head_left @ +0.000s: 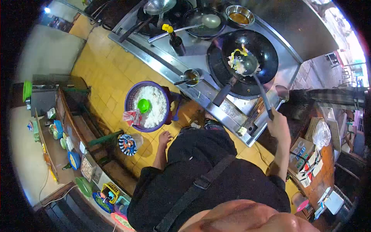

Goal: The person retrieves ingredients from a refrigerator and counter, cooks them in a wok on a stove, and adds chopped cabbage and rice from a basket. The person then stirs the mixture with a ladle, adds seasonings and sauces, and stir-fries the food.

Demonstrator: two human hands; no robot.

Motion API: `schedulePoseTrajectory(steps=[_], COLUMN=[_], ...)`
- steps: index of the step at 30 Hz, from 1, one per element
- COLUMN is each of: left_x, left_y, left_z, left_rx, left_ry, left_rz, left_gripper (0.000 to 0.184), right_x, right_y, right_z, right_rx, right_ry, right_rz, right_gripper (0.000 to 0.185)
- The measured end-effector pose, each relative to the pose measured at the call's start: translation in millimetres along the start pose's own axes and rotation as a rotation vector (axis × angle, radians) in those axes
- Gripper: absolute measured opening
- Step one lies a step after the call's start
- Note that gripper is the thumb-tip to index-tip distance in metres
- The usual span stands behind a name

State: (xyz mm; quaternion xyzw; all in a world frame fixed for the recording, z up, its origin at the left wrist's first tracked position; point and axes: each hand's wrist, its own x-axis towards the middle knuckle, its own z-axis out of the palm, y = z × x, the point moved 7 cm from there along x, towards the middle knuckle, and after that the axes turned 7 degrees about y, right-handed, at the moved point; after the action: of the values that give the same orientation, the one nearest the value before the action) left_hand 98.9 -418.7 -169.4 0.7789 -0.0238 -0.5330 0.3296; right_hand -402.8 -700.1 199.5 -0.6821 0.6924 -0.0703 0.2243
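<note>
My right hand [278, 124] is closed around the handle of a metal ladle [264, 91]. The ladle's bowl lies inside a black wok [268, 48] on the stove, against some yellow and white food [233, 60] that looks like egg. The wok's handle [224, 94] points toward me, and no hand is on it. My left hand [165, 138] hangs low at my side with loosely bent fingers and holds nothing. Closest to it is a purple basket [126, 101] of white rice [156, 102], with a green bowl [143, 105] resting in the rice.
On the steel stove [193, 63] stand a dark bottle with a yellow top [177, 44], a metal cup [192, 76], a bowl of brownish liquid [239, 17] and a second pan with a ladle [210, 21]. Shelves [73, 112] line the left; a wooden table [326, 170] with a carton stands right.
</note>
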Motion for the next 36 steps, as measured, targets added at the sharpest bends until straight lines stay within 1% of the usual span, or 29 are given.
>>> schedulePoseTrajectory(steps=[1, 3, 5, 6, 7, 9, 11, 12, 13, 15, 16, 17, 18, 19, 20, 21, 22, 23, 24, 25, 26, 27, 28, 30, 31, 32, 33, 34, 36], left_x=[-11, -20, -36, -32, -30, -43, -56, -60, -62, -62, -59, -62, -66, -72, -74, -81, -88, -97, -105, -115, -128, -148, -170, -202, -227, -258, -283, -314, -322], left_y=[9, 1, -3, -10, -16, -14, -17, -20, -24, -29, -35, -39, -40, -45, -55, -71, -84, -100, -124, -152, -179, -210, -243, -327, -367, -406, -450, -487, -589], left_z=[2, 4, 8, 9, 9, 5, 7, 8, 9, 7, 3, -2, -8, -16, -26, -37, -46, -58, -72, -81, -93, -111, -123, -146, -159, -163, -161, -156, -124], left_rx=[-0.035, -0.02, 0.005, -0.001, -0.01, 0.063, 0.041, 0.029, 0.016, 0.078, -0.011, -0.045, -0.085, -0.133, -0.171, -0.235, -0.275, -0.316, -0.396, -0.45, -0.503, -0.597, -0.605, -0.639, -0.601, -0.642, -0.856, -0.831, -0.996], left_ry=[0.082, 0.089, -0.021, -0.09, -0.078, 0.088, 0.088, 0.073, 0.079, 0.086, 0.042, 0.06, 0.098, 0.147, 0.2, 0.256, 0.275, 0.296, 0.367, 0.353, 0.344, 0.432, 0.511, 0.69, 0.895, 0.989, 1.096, 1.289, 1.4], left_rz=[0.035, 0.011, -0.012, -0.074, -0.076, -0.042, -0.031, -0.017, -0.02, 0.01, 0.046, 0.048, 0.083, 0.115, 0.148, 0.146, 0.151, 0.158, 0.157, 0.177, 0.198, 0.182, 0.137, -0.003, 0.009, -0.099, -0.074, -0.221, -0.249], left_gripper=[0.027, 0.026, 0.026, 0.026, 0.026, 0.026, 0.026, 0.026, 0.026, 0.026, 0.026, 0.026, 0.027, 0.028, 0.028, 0.028, 0.028, 0.028, 0.028, 0.028, 0.029, 0.029, 0.026, 0.018, 0.016, 0.017, 0.017, 0.018, 0.021], right_x=[6, 21, 41, 33, 27, 10, 3, 3, 11, 36, 42, 41, 32, 24, 13, 11, -3, 22, -3, 22, 46, 62, 76, 88, 81, 70, 52, 29, -37], right_y=[17, 34, 59, 43, 27, 12, 9, 15, 34, 55, 63, 56, 47, 31, 13, 12, -10, 29, -10, 15, 43, 49, 54, -15, -60, -108, -161, -215, -329], right_z=[-1, 11, 49, 51, 50, 30, 8, 4, 17, 55, 78, 89, 97, 94, 90, 91, 86, 112, 104, 127, 150, 157, 162, 167, 176, 190, 209, 233, 296], right_rx=[0.087, 0.187, 0.108, -0.072, -0.139, -0.01, 0.232, 0.278, 0.398, 0.196, 0.105, 0.023, 0.035, 0.016, -0.053, -0.033, -0.003, 0.035, 0.219, 0.357, 0.489, 0.327, 0.16, -0.238, -0.39, -0.5, -0.558, -0.584, -0.572], right_ry=[-0.092, -0.166, 0.229, 0.168, 0.156, 0.138, -0.191, -0.297, -0.313, -0.169, 0.076, 0.321, 0.147, 0.233, 0.09, 0.145, -0.142, -0.129, -0.424, -0.349, -0.284, -0.187, -0.091, 0.097, 0.169, 0.217, 0.229, 0.211, 0.088], right_rz=[0.119, 0.29, -0.008, 0.187, 0.265, 0.101, 0.264, 0.4, 0.412, 0.2, 0.03, -0.153, 0.222, 0.139, 0.117, -0.023, 0.163, -0.056, 0.097, 0.023, -0.061, -0.102, -0.129, -0.342, -0.456, -0.577, -0.704, -0.844, -1.149], right_gripper=[0.049, 0.046, 0.046, 0.047, 0.045, 0.04, 0.036, 0.036, 0.035, 0.036, 0.034, 0.032, 0.039, 0.043, 0.046, 0.042, 0.046, 0.047, 0.046, 0.025, 0.03, 0.029, 0.027, 0.025, 0.024, 0.024, 0.024, 0.025, 0.028])
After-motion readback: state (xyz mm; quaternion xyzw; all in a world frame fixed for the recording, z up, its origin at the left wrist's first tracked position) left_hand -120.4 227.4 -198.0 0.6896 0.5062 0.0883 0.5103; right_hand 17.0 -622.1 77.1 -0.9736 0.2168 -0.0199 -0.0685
